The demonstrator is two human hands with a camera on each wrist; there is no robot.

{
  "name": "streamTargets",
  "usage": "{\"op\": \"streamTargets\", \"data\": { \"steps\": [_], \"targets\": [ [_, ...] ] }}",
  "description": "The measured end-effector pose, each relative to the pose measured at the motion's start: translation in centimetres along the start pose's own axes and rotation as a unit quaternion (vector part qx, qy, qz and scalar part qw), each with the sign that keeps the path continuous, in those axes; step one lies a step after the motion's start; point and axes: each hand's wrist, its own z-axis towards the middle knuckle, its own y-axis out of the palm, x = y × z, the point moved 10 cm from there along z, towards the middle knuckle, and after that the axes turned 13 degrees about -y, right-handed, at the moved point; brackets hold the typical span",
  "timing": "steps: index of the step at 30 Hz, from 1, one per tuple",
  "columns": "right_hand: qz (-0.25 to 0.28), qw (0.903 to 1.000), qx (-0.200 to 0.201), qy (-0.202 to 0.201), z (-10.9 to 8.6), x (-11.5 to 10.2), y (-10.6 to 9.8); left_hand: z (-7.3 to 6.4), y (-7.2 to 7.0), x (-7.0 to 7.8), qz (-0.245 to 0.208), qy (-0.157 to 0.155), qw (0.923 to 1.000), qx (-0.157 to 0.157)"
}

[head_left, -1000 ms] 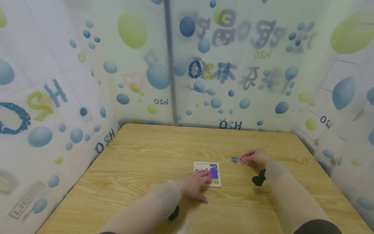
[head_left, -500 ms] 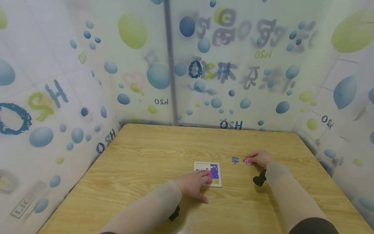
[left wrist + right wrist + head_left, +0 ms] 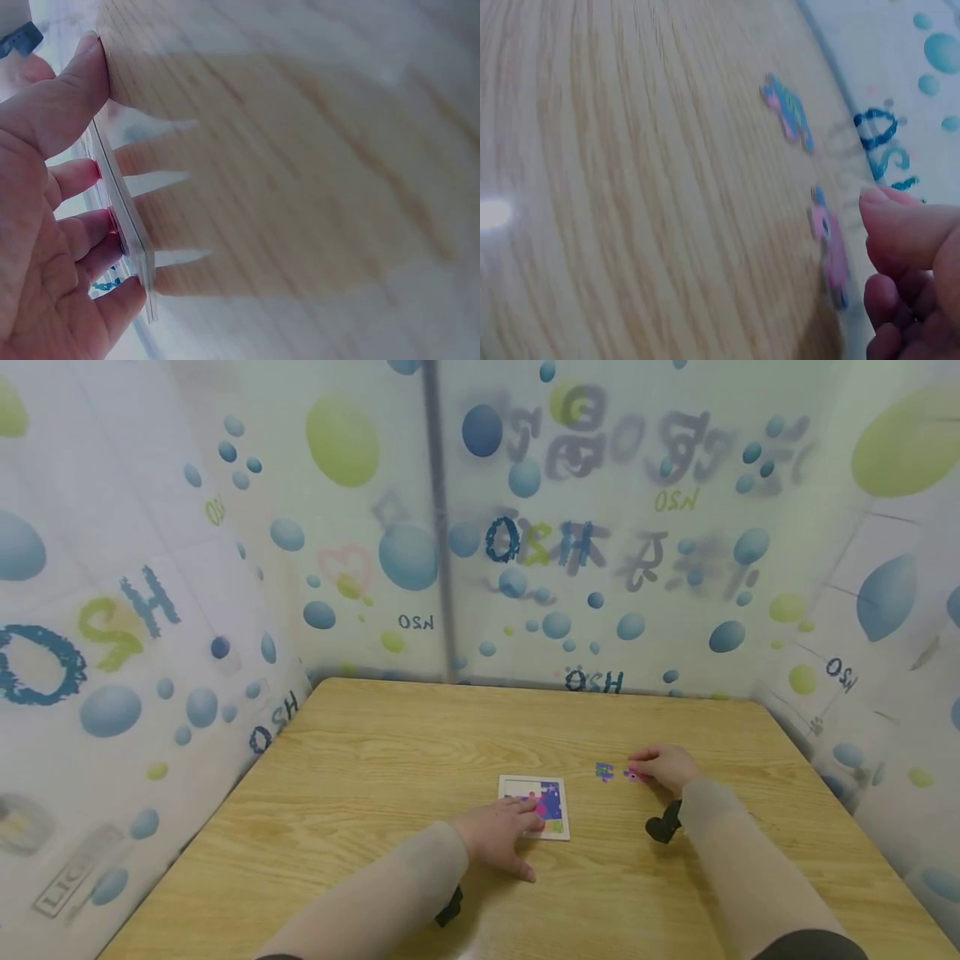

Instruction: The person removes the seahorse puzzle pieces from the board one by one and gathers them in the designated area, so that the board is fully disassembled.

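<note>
My left hand (image 3: 498, 833) lies with spread fingers over a small white-framed jigsaw puzzle (image 3: 556, 802), covering its lower left part. In the left wrist view the fingertips rest on the thin edge-on puzzle board (image 3: 129, 214), while the thumb sits off it. To the right, a pink puzzle piece (image 3: 632, 774) with an eye printed on it lies on the table. My right hand (image 3: 670, 767) is right beside it, fingers loosely curled. The right wrist view has a narrow gap between the fingers and the pink piece. A blue-purple puzzle piece (image 3: 604, 771) lies just left of it.
Everything lies on a wood-grain table (image 3: 390, 735). Printed curtains (image 3: 360, 527) with bubbles and lettering enclose its back and sides. Each wrist carries a black strap-mounted device (image 3: 663, 823).
The pink piece has shifted slightly right with my right hand, apart from the blue-purple piece. It has since stayed nearly still. My left hand keeps its place on the puzzle.
</note>
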Motion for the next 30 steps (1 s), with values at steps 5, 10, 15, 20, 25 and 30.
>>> {"op": "streamTargets", "data": {
  "steps": [5,10,15,20,25,30],
  "targets": [
    [0.012,0.9999,-0.001,-0.009,0.3,-2.4,1.8,0.0,0.0,0.0,-0.004,0.001,1.0,-0.002],
    [0.038,0.999,-0.012,-0.02,1.1,-4.8,4.6,0.0,0.0,0.0,-0.01,0.0,0.9999,-0.006],
    [0.08,0.9956,-0.017,-0.045,1.7,-6.5,7.6,0.0,0.1,0.0,-0.012,-0.001,0.9999,-0.011],
    [0.07,0.996,-0.012,-0.053,1.8,-7.1,9.8,-0.2,-0.1,0.2,0.001,0.009,1.0,-0.002],
    [0.062,0.9958,-0.03,-0.061,1.7,-7.5,11.6,0.0,-0.2,0.3,0.005,0.016,0.9999,0.003],
    [0.032,0.9933,-0.061,-0.093,1.8,-7.6,12.5,0.2,0.1,0.1,0.005,0.016,0.9999,0.002]
  ]
}}
